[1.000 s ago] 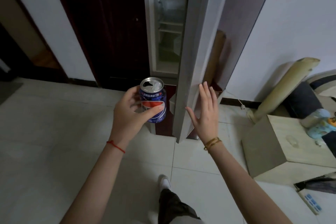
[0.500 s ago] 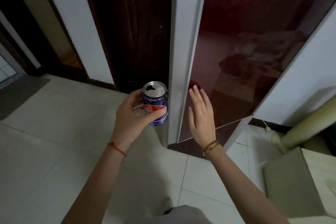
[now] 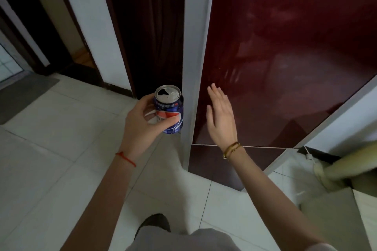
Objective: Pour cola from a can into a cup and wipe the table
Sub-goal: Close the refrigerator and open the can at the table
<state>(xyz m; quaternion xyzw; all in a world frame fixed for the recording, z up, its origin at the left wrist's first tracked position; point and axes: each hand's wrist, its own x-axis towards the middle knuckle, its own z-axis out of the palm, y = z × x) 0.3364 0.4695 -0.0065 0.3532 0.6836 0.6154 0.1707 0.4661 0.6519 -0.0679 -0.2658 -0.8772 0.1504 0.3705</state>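
Beside the dark red fridge door, an opened cola can is gripped upright by the left hand while the right hand is held flat-fingered and empty, with pouring and wiping judged undone.

The room around me is dim and flat-lit, the brightest patch being daylight on the pale floor tiles at the far left edge. The glossy red fridge door throws back soft, smeared reflections. My right hand looks slightly blurred, and straight lines bow toward the picture's edges.
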